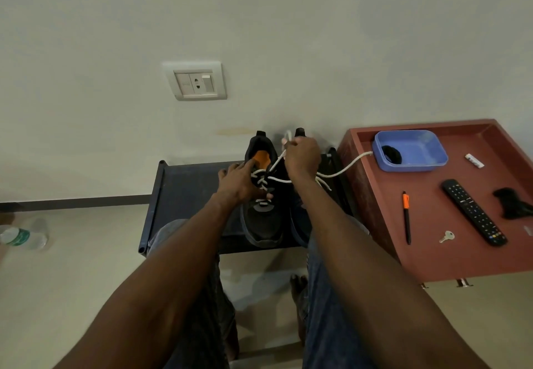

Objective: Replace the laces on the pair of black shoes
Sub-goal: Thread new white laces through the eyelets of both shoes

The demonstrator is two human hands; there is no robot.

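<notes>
On the dark bench [184,184], we have the left shoe [261,218] half laced; right grip [301,156] pinches white lace [340,171], left grip [239,181] spread, steadying it.

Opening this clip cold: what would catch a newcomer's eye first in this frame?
The two bare arms reaching to the black shoes on the dark low rack at centre. The right hand pinches a white lace that trails toward the blue tub, while the left hand rests on the left shoe. On the red table at right lies a remote.
</notes>
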